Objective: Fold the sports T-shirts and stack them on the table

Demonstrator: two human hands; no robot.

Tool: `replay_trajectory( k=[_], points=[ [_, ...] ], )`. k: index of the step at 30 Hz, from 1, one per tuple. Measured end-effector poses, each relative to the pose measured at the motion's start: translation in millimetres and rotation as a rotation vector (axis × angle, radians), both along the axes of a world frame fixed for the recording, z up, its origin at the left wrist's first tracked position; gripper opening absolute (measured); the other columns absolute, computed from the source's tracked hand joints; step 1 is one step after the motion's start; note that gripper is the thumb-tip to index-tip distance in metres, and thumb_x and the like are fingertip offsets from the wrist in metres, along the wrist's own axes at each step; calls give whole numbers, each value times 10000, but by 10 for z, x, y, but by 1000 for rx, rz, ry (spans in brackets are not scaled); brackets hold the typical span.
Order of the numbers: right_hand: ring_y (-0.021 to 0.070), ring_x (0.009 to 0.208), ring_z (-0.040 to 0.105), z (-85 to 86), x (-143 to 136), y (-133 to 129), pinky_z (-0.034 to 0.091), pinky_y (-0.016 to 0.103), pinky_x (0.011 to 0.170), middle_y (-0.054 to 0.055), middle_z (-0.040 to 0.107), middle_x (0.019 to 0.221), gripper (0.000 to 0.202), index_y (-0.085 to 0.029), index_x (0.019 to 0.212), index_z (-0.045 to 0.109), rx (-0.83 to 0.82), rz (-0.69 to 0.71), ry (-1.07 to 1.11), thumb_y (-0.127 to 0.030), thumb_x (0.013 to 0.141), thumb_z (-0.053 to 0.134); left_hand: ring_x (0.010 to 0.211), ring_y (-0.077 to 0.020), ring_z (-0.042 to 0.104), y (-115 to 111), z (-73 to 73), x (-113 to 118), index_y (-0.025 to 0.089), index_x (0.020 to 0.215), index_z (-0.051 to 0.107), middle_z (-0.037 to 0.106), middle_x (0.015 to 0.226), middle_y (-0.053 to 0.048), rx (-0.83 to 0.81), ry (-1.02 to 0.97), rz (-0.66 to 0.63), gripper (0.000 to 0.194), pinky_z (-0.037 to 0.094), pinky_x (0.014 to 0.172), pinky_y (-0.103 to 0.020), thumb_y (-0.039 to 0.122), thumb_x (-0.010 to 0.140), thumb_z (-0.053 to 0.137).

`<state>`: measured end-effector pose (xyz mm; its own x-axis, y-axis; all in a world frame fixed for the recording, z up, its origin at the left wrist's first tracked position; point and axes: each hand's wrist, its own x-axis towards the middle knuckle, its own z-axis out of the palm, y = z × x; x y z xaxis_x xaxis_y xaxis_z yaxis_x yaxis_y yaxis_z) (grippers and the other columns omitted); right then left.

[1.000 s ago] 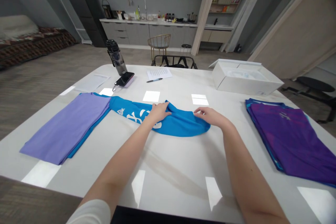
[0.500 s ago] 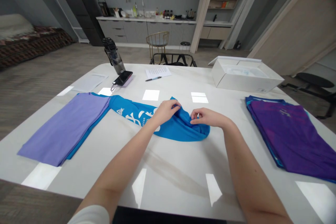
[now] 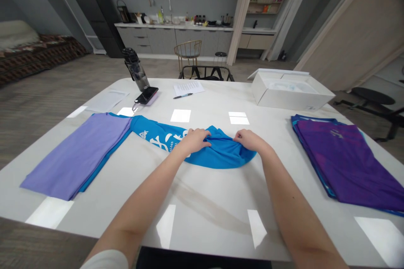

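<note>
A blue T-shirt (image 3: pixel 217 157) with white lettering lies bunched lengthwise across the middle of the white table (image 3: pixel 202 210). My left hand (image 3: pixel 197 141) rests on it beside the lettering, thumb and fingers curled on the cloth. At the shirt's right end, my right hand (image 3: pixel 249 139) pinches the upper edge of the fabric. Between the hands the cloth is creased and gathered. The shirt's left end meets a folded lilac garment (image 3: pixel 78 151), which has blue cloth showing beneath it.
Folded purple garments (image 3: pixel 344 164) are stacked at the right. Behind them stands an open white box (image 3: pixel 293 94). Toward the back are a pen (image 3: pixel 183 96), a printed sheet (image 3: pixel 189 87), a phone (image 3: pixel 147 95), a water bottle (image 3: pixel 136 69) and papers (image 3: pixel 107 100) at left.
The raised fold between my hands has been laid flatter, and the shirt's right end reaches slightly farther right. My right hand has shifted a little right; my left hand sits lower on the cloth.
</note>
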<state>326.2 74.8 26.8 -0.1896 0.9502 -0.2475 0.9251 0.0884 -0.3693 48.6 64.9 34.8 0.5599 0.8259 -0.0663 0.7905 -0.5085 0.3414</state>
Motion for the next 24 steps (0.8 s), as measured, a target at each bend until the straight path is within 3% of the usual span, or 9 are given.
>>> replay_trajectory(
  k=[5,8,13,15,17,18,20,22,24],
  points=[
    [238,904,684,-139,643,-146,436,287,739,109,750,949,220,-186,910,717,104,-167,-123,-331,959,559,1104,-291,621,-131,-52,152,208,1091,692,697,1137,-116,157,104,-57,208,397,964,-427,244,977,522],
    [261,953,691,-203,1021,-343,446,311,767,135,744,992,265,-191,983,720,104,-273,-234,-360,987,516,1068,-287,623,-250,-85,317,188,1058,684,696,1101,-122,221,106,-87,223,390,940,-430,245,1004,475],
    [333,1001,688,-41,1430,-691,470,383,782,207,716,1068,262,-167,1040,722,-43,-416,-412,-356,961,560,1035,-250,630,-557,-102,650,200,1062,672,702,1072,-92,274,16,-183,246,396,923,-406,272,1035,438],
    [348,1006,681,88,1367,-790,476,408,793,213,699,1123,275,-173,1104,708,8,-430,-450,-361,939,594,1033,-233,634,-713,-111,752,209,1049,680,706,1062,-82,269,-25,-238,252,408,918,-386,273,1039,436],
    [327,1008,672,195,1130,-840,481,405,814,191,688,1158,302,-191,1166,689,161,-362,-389,-363,936,596,1024,-221,644,-864,-118,797,217,1041,694,711,1036,-73,237,-72,-291,252,429,896,-362,284,1037,451],
    [302,1002,668,226,956,-845,483,389,825,172,688,1160,304,-200,1184,685,239,-292,-311,-355,943,583,1016,-215,650,-930,-119,792,223,1042,703,715,1025,-67,212,-101,-320,252,441,885,-349,299,1036,462],
    [237,934,666,237,552,-821,490,336,829,105,710,1087,296,-221,1176,701,243,-53,-23,-363,949,574,999,-206,661,-1026,-109,726,236,1043,718,723,1015,-57,168,-162,-349,270,462,876,-329,343,1036,470],
    [198,914,661,189,158,-775,491,296,838,72,715,1114,297,-237,1184,717,163,160,222,-351,948,577,988,-204,667,-1060,-86,594,241,1030,726,729,1011,-56,152,-186,-281,317,475,881,-321,375,1044,439],
    [201,917,660,122,-149,-741,481,289,849,77,728,1084,279,-214,1148,739,79,272,257,-326,920,624,1004,-212,669,-1030,-56,420,240,1045,719,726,1028,-68,164,-135,-103,336,482,886,-318,367,1048,408]
  ],
)
